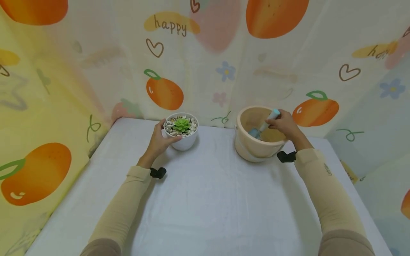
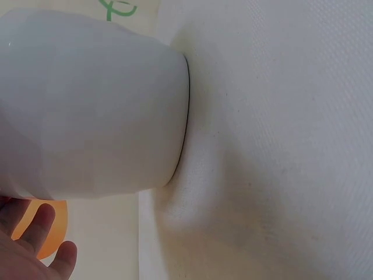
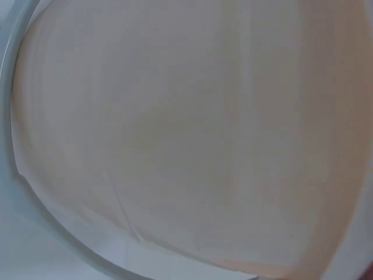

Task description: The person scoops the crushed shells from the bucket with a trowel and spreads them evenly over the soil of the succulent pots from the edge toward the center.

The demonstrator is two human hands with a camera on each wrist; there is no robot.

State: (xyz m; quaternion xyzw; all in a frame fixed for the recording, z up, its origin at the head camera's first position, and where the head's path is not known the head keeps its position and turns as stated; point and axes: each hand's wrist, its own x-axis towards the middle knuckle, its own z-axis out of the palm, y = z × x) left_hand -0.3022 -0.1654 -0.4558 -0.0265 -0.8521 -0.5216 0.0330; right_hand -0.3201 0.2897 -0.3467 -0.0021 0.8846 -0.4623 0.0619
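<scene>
My left hand (image 1: 160,138) grips a white flowerpot (image 1: 184,143) from its left side, thumb across the front rim and fingers behind. White pebbles and a green succulent (image 1: 181,124) fill the top of it. In the left wrist view the pot (image 2: 99,111) lies sideways across the picture, its base at the white cloth, with fingertips (image 2: 65,256) beside its wall. Over the right rim of a cream bucket (image 1: 256,151), my right hand (image 1: 285,122) holds a light blue toy shovel (image 1: 265,125) by its handle. The shovel's blade points down inside the bucket.
A white cloth covers the table (image 1: 205,199). Behind it and at both sides hang printed curtains (image 1: 205,89) close to the table's edges. The bucket's carrying handle (image 3: 7,116) hangs along its outer wall (image 3: 186,134), which fills the right wrist view.
</scene>
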